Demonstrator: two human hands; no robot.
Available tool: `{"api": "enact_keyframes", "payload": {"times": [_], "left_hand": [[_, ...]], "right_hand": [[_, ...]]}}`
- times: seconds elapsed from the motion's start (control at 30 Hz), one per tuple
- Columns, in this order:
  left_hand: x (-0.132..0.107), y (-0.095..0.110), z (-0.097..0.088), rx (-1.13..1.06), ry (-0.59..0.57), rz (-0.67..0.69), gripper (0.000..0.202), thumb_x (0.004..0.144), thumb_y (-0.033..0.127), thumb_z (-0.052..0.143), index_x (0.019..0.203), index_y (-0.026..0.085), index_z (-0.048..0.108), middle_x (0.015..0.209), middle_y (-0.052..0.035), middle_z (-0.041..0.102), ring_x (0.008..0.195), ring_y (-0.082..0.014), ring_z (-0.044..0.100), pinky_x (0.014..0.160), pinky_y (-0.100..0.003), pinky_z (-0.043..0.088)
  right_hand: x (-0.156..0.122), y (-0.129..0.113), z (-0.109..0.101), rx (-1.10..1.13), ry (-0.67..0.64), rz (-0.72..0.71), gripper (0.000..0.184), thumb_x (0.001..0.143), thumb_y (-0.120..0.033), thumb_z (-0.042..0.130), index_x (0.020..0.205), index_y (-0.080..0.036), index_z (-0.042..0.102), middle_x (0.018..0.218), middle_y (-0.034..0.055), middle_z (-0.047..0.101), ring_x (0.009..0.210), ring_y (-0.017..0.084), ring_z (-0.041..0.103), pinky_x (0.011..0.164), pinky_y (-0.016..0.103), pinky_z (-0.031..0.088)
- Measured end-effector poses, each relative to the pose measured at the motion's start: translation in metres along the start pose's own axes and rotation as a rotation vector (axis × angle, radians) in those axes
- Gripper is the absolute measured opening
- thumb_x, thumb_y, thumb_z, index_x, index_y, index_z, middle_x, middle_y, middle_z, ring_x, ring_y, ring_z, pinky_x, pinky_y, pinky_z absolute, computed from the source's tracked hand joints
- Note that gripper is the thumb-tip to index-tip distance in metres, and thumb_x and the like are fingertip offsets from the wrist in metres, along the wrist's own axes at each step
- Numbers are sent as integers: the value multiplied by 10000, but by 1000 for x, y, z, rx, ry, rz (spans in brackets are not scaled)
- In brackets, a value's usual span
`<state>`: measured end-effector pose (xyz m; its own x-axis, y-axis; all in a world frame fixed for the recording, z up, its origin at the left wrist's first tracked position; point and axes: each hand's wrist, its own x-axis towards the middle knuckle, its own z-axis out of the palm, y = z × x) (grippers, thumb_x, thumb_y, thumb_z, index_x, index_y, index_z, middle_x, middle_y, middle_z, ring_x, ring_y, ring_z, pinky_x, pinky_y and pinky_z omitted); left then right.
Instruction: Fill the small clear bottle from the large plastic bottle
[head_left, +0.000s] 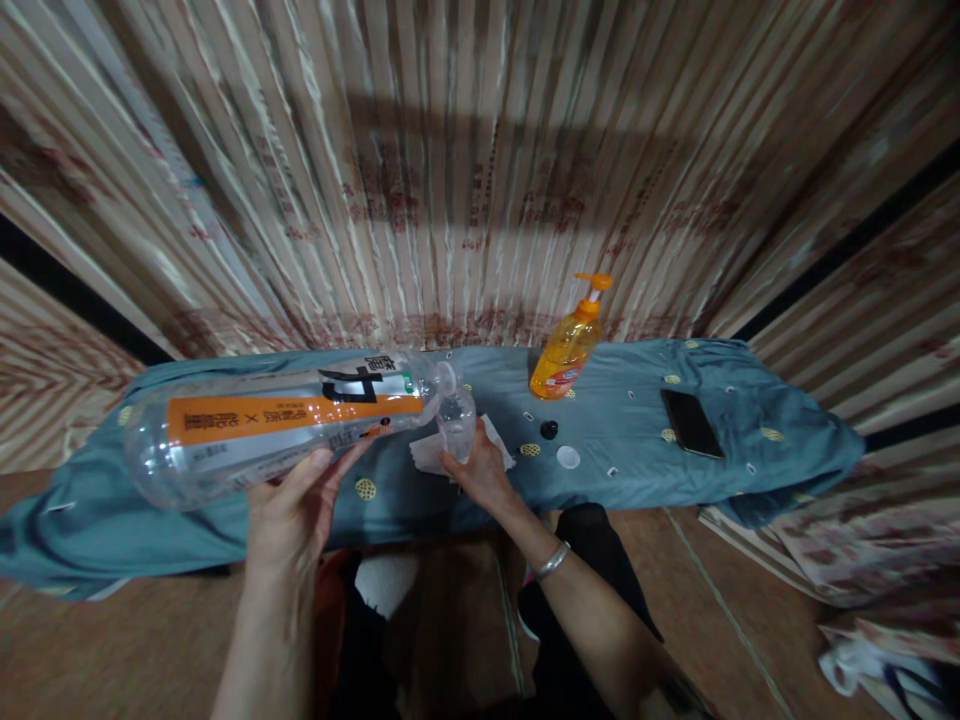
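Observation:
My left hand (296, 500) is wrapped under a large clear plastic bottle (262, 420) with an orange, white and black label. The bottle lies tilted over on its side, its mouth pointing right. Its neck meets the rim of a small clear plastic cup (456, 412), and I cannot tell whether they touch. Around that cup the fingers of my right hand (484, 468) are closed. Below the cup, a white tissue (429, 455) rests on the cloth. Whether liquid runs between bottle and cup is too unclear to tell.
A pump bottle of orange liquid (566, 355) stands at the back of the blue-green cloth (622, 400). Near it lie a small black cap (550, 430) and a white round lid (568, 457). A dark phone (691, 423) is farther right. Striped curtains (450, 200) hang behind.

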<state>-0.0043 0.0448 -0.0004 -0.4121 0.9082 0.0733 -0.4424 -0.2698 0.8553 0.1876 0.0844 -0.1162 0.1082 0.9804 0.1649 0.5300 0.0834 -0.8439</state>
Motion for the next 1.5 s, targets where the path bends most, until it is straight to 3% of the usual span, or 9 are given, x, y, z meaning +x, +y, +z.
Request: {"api": "enact_keyframes", "payload": {"times": [0.43, 0.77, 1.17, 1.37, 1.5], "left_hand": [[0, -1, 0, 6, -8, 20, 394, 513, 282, 969, 868, 254, 800, 1015, -39, 811, 1123, -352, 715, 843, -456, 668], [0, -1, 1, 19, 3, 7, 385, 531, 265, 944, 887, 262, 797, 1073, -50, 803, 1206, -393, 670, 930, -565, 628], [0, -1, 1, 3, 14, 4, 370, 512, 267, 963, 842, 251, 794, 1021, -37, 810, 1115, -344, 716, 844, -454, 668], [0, -2, -1, 22, 9, -2, 416, 499, 287, 966, 875, 249, 793, 1020, -51, 809, 1164, -392, 692, 941, -575, 620], [1, -2, -2, 18, 10, -8, 396, 517, 292, 960, 871, 252, 788, 1050, -48, 806, 1194, -397, 677, 965, -590, 605]], "right_hand": [[0, -1, 0, -10, -24, 25, 710, 786, -282, 726, 1432, -131, 471, 1223, 153, 722, 1185, 352, 703, 1014, 503, 571], [0, -1, -1, -22, -13, 20, 676, 782, -282, 745, 1400, -157, 500, 1163, 130, 742, 1114, 328, 730, 958, 462, 593], [0, -1, 0, -32, -1, 10, 670, 784, -268, 752, 1396, -156, 504, 1170, 131, 740, 1117, 318, 729, 960, 453, 590], [0, -1, 1, -56, 0, 8, 660, 784, -284, 742, 1390, -162, 512, 1126, 112, 746, 1061, 317, 739, 920, 457, 608], [0, -5, -2, -75, -20, 45, 666, 795, -280, 744, 1396, -133, 495, 1178, 143, 736, 1098, 315, 726, 962, 456, 592]]}}
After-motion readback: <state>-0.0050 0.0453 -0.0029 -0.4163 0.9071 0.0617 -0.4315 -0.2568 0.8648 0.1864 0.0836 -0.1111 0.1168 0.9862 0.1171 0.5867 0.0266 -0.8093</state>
